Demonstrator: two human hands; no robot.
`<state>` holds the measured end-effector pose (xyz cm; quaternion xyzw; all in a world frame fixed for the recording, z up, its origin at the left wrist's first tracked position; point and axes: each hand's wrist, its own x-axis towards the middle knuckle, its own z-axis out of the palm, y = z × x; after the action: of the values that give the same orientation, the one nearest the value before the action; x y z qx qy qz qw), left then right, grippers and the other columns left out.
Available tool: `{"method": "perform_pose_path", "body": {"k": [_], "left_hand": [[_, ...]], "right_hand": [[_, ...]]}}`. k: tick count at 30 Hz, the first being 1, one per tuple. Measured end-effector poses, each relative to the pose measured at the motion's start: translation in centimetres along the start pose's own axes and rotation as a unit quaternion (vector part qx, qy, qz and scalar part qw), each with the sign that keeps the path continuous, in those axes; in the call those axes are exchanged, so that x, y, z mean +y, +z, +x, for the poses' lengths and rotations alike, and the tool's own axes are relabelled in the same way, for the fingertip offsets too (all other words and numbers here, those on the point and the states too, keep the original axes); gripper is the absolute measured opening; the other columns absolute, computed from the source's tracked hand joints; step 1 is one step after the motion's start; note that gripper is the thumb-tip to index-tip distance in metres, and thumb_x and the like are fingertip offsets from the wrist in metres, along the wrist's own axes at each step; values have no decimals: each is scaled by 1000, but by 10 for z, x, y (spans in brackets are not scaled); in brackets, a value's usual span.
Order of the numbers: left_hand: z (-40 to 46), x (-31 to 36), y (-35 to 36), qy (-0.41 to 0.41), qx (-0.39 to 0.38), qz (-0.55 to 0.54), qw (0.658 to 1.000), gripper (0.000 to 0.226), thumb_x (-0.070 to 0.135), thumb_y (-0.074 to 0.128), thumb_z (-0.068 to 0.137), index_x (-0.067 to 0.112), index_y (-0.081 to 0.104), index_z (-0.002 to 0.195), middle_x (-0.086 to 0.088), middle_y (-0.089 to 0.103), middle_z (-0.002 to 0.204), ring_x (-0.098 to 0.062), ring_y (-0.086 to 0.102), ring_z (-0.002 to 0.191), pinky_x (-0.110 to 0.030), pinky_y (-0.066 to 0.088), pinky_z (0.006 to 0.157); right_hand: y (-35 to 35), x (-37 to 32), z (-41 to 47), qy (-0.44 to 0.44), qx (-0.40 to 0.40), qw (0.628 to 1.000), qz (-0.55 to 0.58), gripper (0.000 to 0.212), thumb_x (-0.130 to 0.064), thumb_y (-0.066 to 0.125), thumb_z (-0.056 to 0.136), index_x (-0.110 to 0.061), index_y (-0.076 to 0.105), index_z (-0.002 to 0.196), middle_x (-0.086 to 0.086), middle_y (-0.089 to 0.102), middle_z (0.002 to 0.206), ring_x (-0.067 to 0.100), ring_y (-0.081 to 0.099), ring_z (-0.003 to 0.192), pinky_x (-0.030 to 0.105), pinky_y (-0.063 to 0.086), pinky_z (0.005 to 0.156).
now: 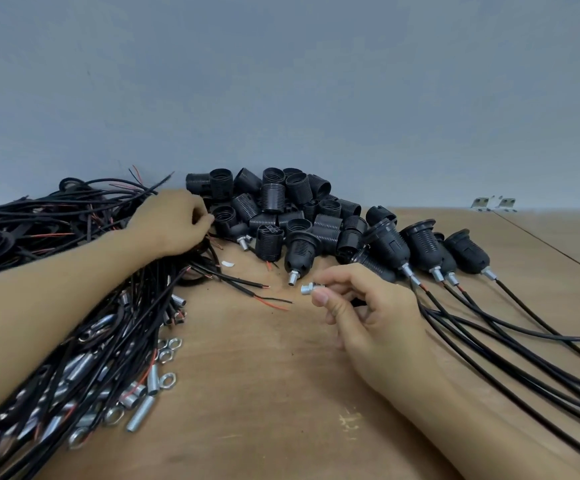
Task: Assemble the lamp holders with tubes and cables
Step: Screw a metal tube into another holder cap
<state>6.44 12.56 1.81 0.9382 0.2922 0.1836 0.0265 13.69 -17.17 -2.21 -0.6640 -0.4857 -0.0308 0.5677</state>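
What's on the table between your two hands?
In the head view, between the left hand and the right hand lie loose black cables with bared red ends and a small white scrap on the wooden table.

Left hand (174, 225) fingertips hidden among tangled black cables (73, 237); grip indeterminate. Cables run off bench left edge. Small metal brackets (493, 204) at far right edge too small to identify.
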Motion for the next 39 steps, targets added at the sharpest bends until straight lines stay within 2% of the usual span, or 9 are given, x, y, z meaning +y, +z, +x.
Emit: {"method": "perform_pose_path", "body": {"k": [2, 4, 8, 12, 21, 23, 28, 32, 39], "left_hand": [[-1, -10, -11, 34, -29, 23, 999, 18, 13, 60, 88, 13, 71, 102, -12, 67, 107, -35, 58, 107, -46, 48, 93], [-1, -21, -23, 8, -7, 34, 999, 44, 1, 59, 76, 12, 67, 118, -14, 61, 122, -35, 50, 119, -47, 44, 101], [-6, -49, -34, -37, -54, 18, 998, 46, 5, 60, 86, 13, 60, 131, -16, 62, 131, -36, 53, 122, -41, 42, 104], [-15, -56, -34, -57, 13, -63, 996, 26, 17, 69, 90, 12, 71, 116, -12, 72, 112, -29, 63, 108, -30, 41, 97], [-17, -38, -39, -23, -46, 11, 999, 10, 26, 74, 84, 25, 69, 76, 5, 63, 80, -22, 62, 92, -29, 42, 78], [-17, -36, -37, -22, -52, 13, 998, 5, 26, 72, 85, 23, 68, 87, 1, 64, 88, -26, 63, 98, -32, 46, 83], [-12, -34, -32, 20, -95, 36, 995, 51, 30, 70, 91, 22, 55, 139, -5, 56, 142, -30, 49, 132, -42, 38, 110], [-2, -32, -32, 13, -86, 58, 994, 34, 34, 66, 93, 22, 63, 124, -6, 66, 127, -31, 56, 120, -41, 45, 101], [8, -35, -32, -87, -43, -159, 982, 17, 15, 51, 101, 18, 61, 114, -1, 73, 82, -16, 68, 77, -27, 47, 64]], "right_hand": [[0, 0, 0, -1, 0, 1000, -2, 8, -19, 65, 90, -17, 71, 95, -13, 65, 77, 11, 62, 64, 17, 48, 54], [0, 0, 0, -4, -2, 1000, -3, 5, -14, 67, 91, -15, 71, 95, -10, 65, 76, 11, 61, 62, 18, 49, 53], [0, -1, 0, 0, -2, 1000, -7, 7, -12, 68, 90, -17, 70, 94, -12, 64, 76, 12, 61, 62, 23, 51, 52], [0, -2, 0, 7, -3, 1000, -15, 9, -11, 69, 89, -18, 71, 95, -15, 66, 77, 11, 62, 64, 23, 52, 54], [0, -3, 0, 20, 0, 1000, -22, 11, -10, 69, 88, -20, 71, 94, -12, 67, 76, 13, 62, 61, 23, 52, 53], [0, -3, 0, 17, 2, 1000, -23, 15, -8, 69, 88, -22, 70, 93, -12, 67, 76, 13, 62, 60, 23, 52, 52], [0, -2, -1, 15, -1, 1000, -26, 16, -9, 69, 89, -25, 69, 92, -10, 68, 76, 14, 62, 60, 25, 52, 52], [0, -1, -1, 11, 2, 1000, -21, 18, -9, 69, 89, -27, 68, 92, -8, 68, 76, 13, 62, 60, 21, 51, 51], [1, 1, 0, 8, -4, 1000, -20, 16, -9, 68, 89, -26, 68, 91, -7, 68, 77, 14, 62, 60, 19, 49, 51]]}}
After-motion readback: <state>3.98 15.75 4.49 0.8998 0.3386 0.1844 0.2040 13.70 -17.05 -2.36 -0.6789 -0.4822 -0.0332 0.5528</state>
